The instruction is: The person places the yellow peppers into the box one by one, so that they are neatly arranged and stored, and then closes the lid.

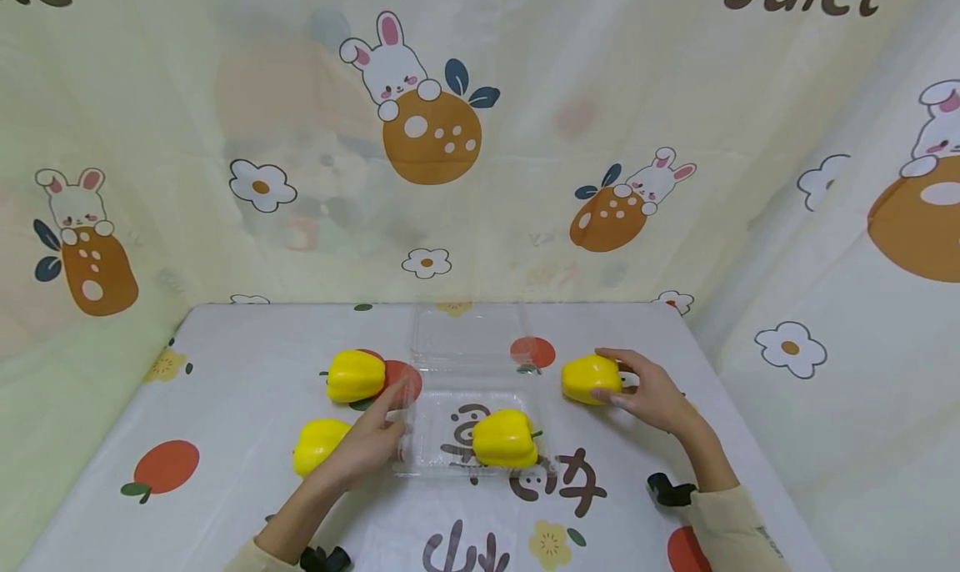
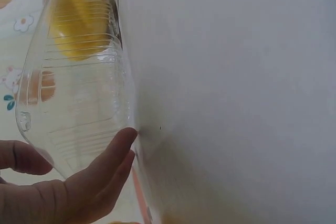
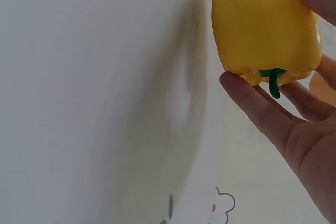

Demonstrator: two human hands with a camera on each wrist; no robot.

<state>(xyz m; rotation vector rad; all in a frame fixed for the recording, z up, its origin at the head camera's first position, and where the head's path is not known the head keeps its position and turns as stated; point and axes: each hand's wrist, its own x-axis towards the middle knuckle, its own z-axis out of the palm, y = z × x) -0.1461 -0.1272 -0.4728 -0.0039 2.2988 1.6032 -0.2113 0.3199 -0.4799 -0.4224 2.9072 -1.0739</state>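
My right hand grips a yellow bell pepper at the right of the table. In the right wrist view, thumb and fingers go around the pepper's stem end, with its short green stem pointing back at the palm. My left hand is at the left side of a clear plastic clamshell box, its fingers extended against the wall. Another yellow pepper lies in the right part of the box's base. The lid is folded back, away from me.
Two more yellow peppers lie left of the box: a farther pepper and a nearer pepper, partly behind my left forearm. The white patterned tablecloth meets a printed curtain at the back and sides.
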